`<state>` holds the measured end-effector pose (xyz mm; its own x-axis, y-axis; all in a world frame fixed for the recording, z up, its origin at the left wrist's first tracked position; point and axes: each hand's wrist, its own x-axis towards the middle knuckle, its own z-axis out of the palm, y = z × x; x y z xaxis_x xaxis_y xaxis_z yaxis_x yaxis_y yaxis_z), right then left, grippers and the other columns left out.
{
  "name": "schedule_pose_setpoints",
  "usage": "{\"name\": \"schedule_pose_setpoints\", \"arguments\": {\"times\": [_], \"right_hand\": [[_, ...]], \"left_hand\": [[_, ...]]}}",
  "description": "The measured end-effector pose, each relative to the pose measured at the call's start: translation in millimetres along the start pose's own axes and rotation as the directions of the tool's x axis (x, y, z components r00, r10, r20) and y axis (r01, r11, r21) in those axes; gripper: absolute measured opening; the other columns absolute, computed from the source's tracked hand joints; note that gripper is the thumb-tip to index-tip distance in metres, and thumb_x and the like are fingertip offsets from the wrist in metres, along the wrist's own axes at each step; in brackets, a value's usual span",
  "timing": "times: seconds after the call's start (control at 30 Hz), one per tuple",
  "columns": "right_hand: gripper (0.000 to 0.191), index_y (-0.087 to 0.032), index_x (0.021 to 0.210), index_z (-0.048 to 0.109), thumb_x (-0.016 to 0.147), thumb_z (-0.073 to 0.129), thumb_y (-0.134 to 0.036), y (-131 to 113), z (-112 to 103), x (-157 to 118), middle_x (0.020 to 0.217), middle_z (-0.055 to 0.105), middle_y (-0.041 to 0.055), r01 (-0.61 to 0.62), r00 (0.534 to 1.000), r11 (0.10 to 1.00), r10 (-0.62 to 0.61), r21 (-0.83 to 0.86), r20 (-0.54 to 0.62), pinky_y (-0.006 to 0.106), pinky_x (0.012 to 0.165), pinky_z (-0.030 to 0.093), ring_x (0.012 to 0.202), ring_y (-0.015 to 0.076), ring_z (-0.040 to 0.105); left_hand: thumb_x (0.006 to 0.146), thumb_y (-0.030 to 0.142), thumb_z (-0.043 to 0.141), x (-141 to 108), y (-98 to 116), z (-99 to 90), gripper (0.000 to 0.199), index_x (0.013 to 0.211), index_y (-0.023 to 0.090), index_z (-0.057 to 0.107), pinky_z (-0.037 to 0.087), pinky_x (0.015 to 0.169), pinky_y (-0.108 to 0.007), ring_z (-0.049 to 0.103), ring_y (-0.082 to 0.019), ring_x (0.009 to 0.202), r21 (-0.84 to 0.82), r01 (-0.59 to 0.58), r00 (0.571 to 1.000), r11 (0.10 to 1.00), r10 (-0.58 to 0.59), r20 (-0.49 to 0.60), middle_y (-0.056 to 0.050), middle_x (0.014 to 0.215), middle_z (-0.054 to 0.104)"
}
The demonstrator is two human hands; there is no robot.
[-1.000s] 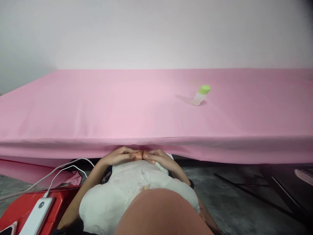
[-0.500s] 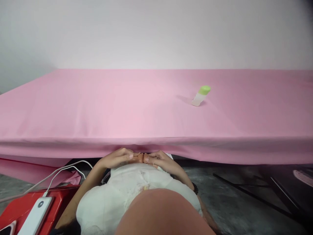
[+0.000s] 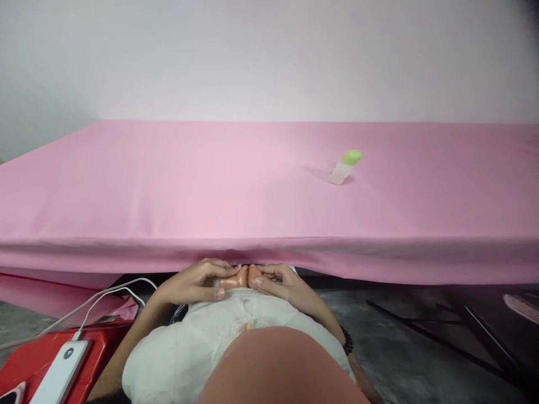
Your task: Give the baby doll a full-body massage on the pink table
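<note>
There are two hands (image 3: 189, 285) (image 3: 290, 287), two brown pieces (image 3: 236, 279) (image 3: 253, 276), one bottle (image 3: 343, 168), one power bank (image 3: 61, 370) and one bracelet (image 3: 347, 341).

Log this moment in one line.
Left hand holds glossy tan piece | right hand holds another tan piece | green-capped bottle on pink cloth | white device on red surface

We see a plain pale wall (image 3: 269, 62) rising behind a long table (image 3: 210, 185) draped in pink cloth, its far edge close to the wall and its near edge hanging in soft folds. Below, on the right, we make out a mottled grey floor (image 3: 379, 342) — and a dark folding frame (image 3: 438, 339) standing there. At the near left sits a glossy red stool (image 3: 37, 359). The light looks soft, dimmer in the far right corner.
</note>
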<state>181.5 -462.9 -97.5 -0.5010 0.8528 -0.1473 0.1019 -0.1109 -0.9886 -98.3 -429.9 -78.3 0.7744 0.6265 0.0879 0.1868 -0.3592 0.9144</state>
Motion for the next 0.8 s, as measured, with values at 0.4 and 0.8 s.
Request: {"name": "schedule_pose_setpoints", "arguments": {"times": [0.4,0.8], "right_hand": [[0.057,-0.03,0.149,0.062,0.096,0.074,-0.048,29,7,7,0.156,0.058,0.0067,0.246,0.963,0.954,-0.22,0.172,-0.157,0.054,0.129,0.029,0.149,0.0305,0.049],[0.067,-0.028,0.147,0.061,0.09,0.074,-0.061,57,4,9,0.156,0.055,0.0118,0.481,0.779,0.862,-0.338,0.158,-0.529,0.053,0.119,0.044,0.141,0.0345,0.055]], "left_hand": [[0.102,0.031,0.066,-8,-14,20.4,0.054,0.155,0.033,0.054,0.038,0.126,-0.053,0.05,-0.03,0.149,-0.09,0.003,0.952,0.996,-0.03,-0.303,-0.01,0.159,0.053],[0.095,0.014,0.073,-14,-6,24.6,0.058,0.149,0.035,0.062,0.047,0.119,-0.026,0.055,-0.021,0.144,-0.147,-0.314,0.703,0.938,0.126,-0.7,-0.006,0.154,0.058]]}}
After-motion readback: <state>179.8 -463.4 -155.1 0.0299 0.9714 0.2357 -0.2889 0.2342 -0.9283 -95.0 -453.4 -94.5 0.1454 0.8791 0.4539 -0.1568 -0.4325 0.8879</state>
